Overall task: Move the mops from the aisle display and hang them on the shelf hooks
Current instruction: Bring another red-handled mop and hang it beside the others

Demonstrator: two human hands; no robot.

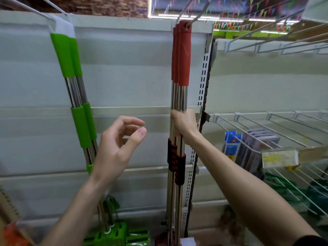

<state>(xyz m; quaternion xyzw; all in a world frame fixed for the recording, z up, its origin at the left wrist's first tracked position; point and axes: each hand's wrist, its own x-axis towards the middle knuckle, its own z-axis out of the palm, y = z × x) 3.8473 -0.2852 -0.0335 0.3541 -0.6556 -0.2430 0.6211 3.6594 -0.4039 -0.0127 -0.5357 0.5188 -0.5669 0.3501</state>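
Three red-handled mops point(182, 55) with steel poles hang side by side from a metal shelf hook point(198, 12) at the top centre. My right hand point(183, 124) is shut around their steel poles, just above the black and red foam grips. My left hand point(118, 148) hovers open to the left of them, fingers curled and holding nothing. Two green-handled mops point(71, 55) hang from another hook point(35, 8) at the upper left, slanting down to green heads point(113, 235) near the floor.
A white shelf back panel point(127, 82) stands behind the mops, with a slotted upright point(203, 82) at its right edge. Wire hooks point(266, 125) with packaged goods point(232, 144) stick out on the right. An orange item point(10, 235) sits at the bottom left.
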